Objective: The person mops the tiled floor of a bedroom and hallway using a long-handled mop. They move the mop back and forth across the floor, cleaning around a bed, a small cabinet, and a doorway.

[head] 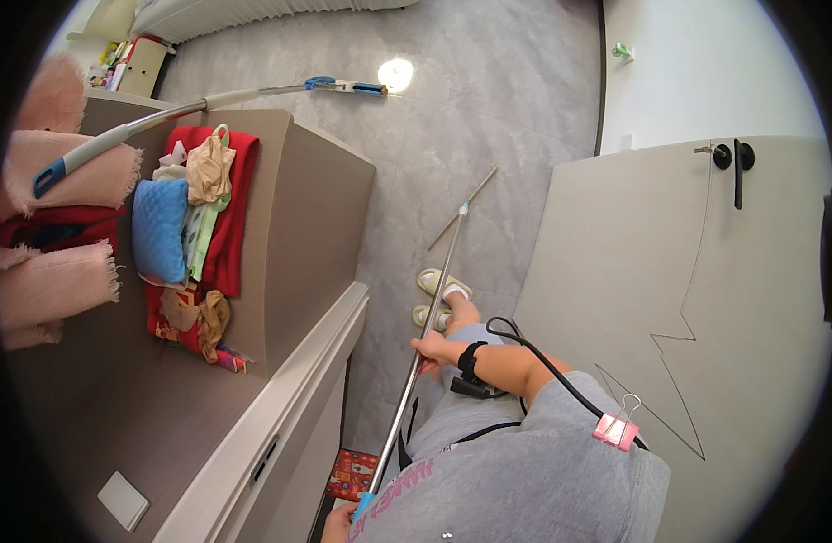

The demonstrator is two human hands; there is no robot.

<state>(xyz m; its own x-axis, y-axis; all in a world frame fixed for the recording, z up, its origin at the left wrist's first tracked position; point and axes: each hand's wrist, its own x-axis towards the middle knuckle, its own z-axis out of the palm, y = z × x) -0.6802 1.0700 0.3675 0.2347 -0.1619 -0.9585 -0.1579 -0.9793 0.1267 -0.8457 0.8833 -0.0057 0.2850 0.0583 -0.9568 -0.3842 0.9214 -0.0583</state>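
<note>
My right hand (pixel 429 351) is closed around the metal pole of a floor mop (pixel 447 261), midway along it, with a black strap on the wrist. At the lower edge, my left hand (pixel 339 524) is partly in view, gripping the mop's blue handle end (pixel 363 503). The pole slopes down to a narrow mop head (pixel 480 184) on the grey tiled floor (pixel 450 122). That head looks like a thin bar, joined to the pole by a light-blue connector (pixel 463 209). My slippered feet (pixel 443 292) stand close to the pole.
A second mop (pixel 165 119) leans over a brown cabinet (pixel 314 203) at left. Folded cloths and a blue cushion (pixel 160 231) lie there beside pink fringed fabric (pixel 63 285). A pale door (pixel 619 271) with a black handle stands at right. A red mat (pixel 351 475) lies below.
</note>
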